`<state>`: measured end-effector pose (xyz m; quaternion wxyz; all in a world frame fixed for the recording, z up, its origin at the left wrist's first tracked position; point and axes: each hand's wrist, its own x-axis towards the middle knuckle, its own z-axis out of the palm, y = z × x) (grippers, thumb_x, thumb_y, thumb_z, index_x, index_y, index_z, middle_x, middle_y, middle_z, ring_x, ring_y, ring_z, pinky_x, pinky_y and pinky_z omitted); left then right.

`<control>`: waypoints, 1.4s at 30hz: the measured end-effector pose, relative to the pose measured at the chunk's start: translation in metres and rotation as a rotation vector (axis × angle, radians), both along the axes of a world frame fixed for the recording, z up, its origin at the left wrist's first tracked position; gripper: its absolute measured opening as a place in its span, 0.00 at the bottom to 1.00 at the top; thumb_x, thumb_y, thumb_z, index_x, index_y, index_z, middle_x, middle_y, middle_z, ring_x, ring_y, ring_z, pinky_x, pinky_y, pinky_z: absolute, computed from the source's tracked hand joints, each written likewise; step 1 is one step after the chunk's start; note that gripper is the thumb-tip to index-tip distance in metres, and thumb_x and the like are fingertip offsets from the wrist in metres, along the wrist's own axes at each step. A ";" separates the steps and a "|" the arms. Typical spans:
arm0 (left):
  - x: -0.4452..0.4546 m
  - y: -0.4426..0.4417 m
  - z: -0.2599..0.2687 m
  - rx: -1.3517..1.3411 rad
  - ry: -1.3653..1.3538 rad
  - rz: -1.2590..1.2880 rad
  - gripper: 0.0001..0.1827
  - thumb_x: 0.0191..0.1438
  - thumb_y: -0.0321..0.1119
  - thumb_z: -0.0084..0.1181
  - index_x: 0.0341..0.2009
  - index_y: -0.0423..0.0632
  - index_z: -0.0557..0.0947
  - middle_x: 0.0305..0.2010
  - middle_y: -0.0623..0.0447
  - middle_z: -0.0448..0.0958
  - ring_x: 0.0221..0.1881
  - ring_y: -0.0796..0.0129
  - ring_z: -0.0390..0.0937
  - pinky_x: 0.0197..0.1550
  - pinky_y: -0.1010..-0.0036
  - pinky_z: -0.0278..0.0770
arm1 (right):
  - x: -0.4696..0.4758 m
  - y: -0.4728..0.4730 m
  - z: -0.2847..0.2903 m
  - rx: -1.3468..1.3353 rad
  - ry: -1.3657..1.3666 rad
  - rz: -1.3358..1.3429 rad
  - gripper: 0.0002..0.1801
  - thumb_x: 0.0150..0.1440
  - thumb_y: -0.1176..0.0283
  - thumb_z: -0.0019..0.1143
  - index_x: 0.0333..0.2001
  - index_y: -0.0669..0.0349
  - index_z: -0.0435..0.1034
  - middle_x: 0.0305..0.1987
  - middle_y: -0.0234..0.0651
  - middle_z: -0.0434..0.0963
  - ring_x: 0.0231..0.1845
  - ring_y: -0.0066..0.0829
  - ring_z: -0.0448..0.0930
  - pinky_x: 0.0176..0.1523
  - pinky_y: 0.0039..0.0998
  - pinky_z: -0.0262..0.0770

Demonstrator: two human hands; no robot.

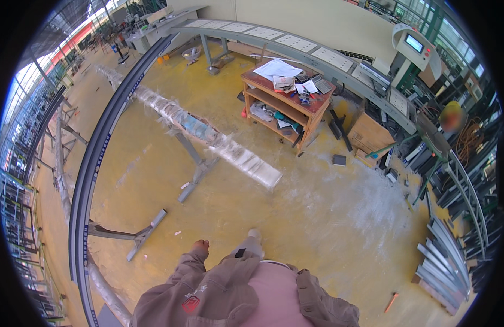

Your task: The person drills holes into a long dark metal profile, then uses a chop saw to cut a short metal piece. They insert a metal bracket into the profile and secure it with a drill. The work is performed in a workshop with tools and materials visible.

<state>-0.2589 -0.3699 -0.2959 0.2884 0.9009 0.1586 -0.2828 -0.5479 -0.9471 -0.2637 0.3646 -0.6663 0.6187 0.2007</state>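
Observation:
My left hand (201,247) hangs at my side, low and left of the middle of the picture, over the yellowish floor. Its fingers look curled, but whether they hold anything does not show. Nearest to it stands a metal trestle (143,237), which carries long dark metal profiles (97,143) with printed film along them. Beyond lies a beam padded in clear plastic film (248,159) on another trestle. My right hand is out of view; on that side are the open brown jacket (327,302) and the floor.
A wooden worktable (313,107) with papers and a calculator stands ahead. Behind it runs a long machine table (293,42) beside a control panel (414,43). At right are a cardboard box (368,133), stacked metal profiles (444,261) and an orange-handled tool (391,301) on the floor.

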 end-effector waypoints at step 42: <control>0.588 -0.662 0.276 -1.996 -0.109 0.887 0.30 0.68 0.55 0.50 0.64 0.46 0.73 0.44 0.52 0.82 0.45 0.60 0.80 0.55 0.57 0.79 | 0.864 -0.298 0.278 0.463 -1.374 1.535 0.46 0.48 0.67 0.72 0.69 0.62 0.61 0.52 0.47 0.80 0.47 0.51 0.83 0.47 0.41 0.81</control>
